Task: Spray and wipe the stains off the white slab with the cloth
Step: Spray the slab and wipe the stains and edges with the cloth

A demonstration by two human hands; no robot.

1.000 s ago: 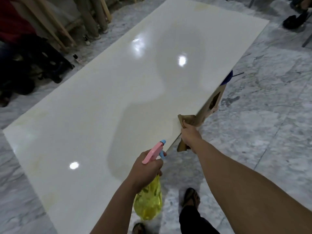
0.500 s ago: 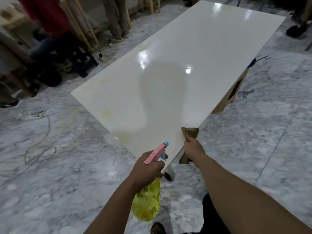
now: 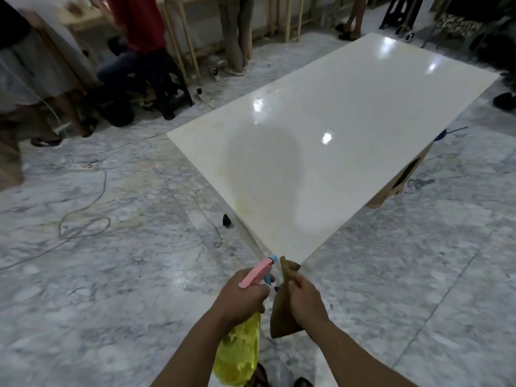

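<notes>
1. Nearest, the left hand (image 3: 239,298) is wrapped around the neck of a spray bottle (image 3: 237,356) – yellow body hanging below the fist, pink trigger head with a blue nozzle pointing toward the slab's near corner.
2. Just right of it, the right hand (image 3: 305,301) pinches a brown cloth (image 3: 280,317) that hangs down from the fingers, its upper tip poking up close to the nozzle. The cloth is in the air, not on the slab.
3. Past both hands, the white slab (image 3: 349,129) starts with its near corner just beyond the nozzle and runs away to the far right. It is glossy, with bright light spots and a dim shadow across its near half.
4. Yellowish stains (image 3: 245,205) show along the slab's near left edge.
5. A brown cardboard support (image 3: 396,185) sticks out under the slab's right edge.
6. On the left, cables (image 3: 83,227) loop over the grey marble floor (image 3: 97,289).
7. Farthest off, standing people's legs (image 3: 234,37) and wooden frames – all at the far left and centre.
</notes>
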